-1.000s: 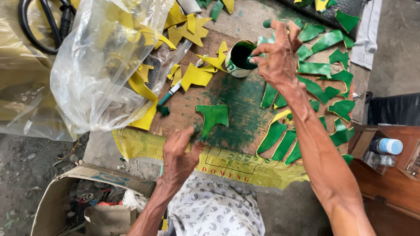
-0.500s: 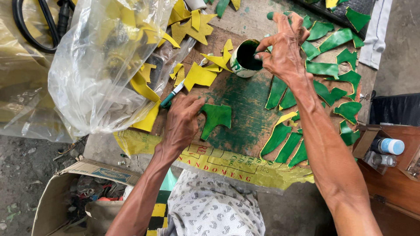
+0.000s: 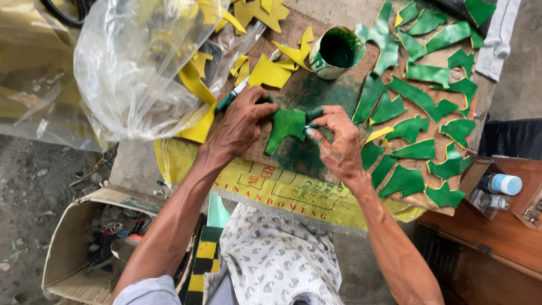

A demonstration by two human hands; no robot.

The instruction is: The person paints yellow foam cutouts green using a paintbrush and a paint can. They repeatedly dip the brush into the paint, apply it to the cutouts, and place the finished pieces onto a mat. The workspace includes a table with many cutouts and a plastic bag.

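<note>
Both hands now meet on one green cut-out piece [image 3: 286, 125] at board centre. A second ago the right hand [image 3: 337, 138] was up at 1 o'clock over the paint tin [image 3: 337, 52]; it has come down and now pinches the piece's right edge with paint-stained fingertips [image 3: 314, 114]. The left hand [image 3: 243, 118] has closed in from 7 o'clock and presses the piece's left edge, fingers curled, with a green-handled brush [image 3: 237, 93] under or in it; cannot tell if it's really gripped.

The piece lies flat on the paint-smeared cardboard board [image 3: 293, 158], already green on top, just below the tin at 12 o'clock.

Judging from that: painting of this piece looks finished, and both hands are placed to lift or shift it.

Painted green pieces [image 3: 418, 113] spread at 2–4 o'clock. Unpainted yellow pieces [image 3: 270, 72] sit at 11 o'clock, beside a clear plastic bag [image 3: 141, 68]. Cardboard box [image 3: 84, 243] at 8 o'clock, bottles [image 3: 499, 183] at 4 o'clock.
</note>
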